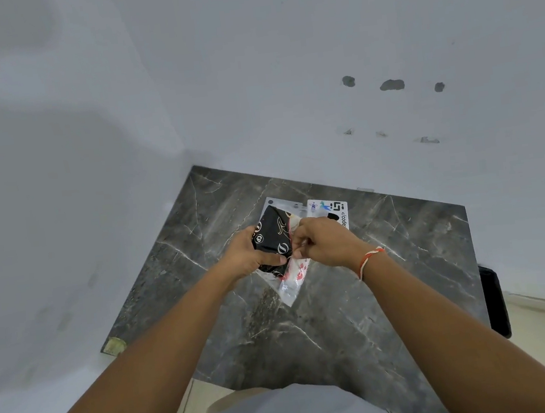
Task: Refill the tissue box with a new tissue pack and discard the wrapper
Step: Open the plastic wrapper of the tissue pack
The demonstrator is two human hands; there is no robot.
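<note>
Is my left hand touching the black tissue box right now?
Touching. The head view shows the left hand wrapped around the black tissue box, with the thumb pressed across its near end and no gap visible.

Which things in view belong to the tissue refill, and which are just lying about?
Job in hand:
- black patterned tissue box, gripped by the left hand
- clear printed wrapper, under the box
- right hand, pinching at the box's edge

Lying about:
- white printed card on the marble table
- dark object past the table's right edge
</note>
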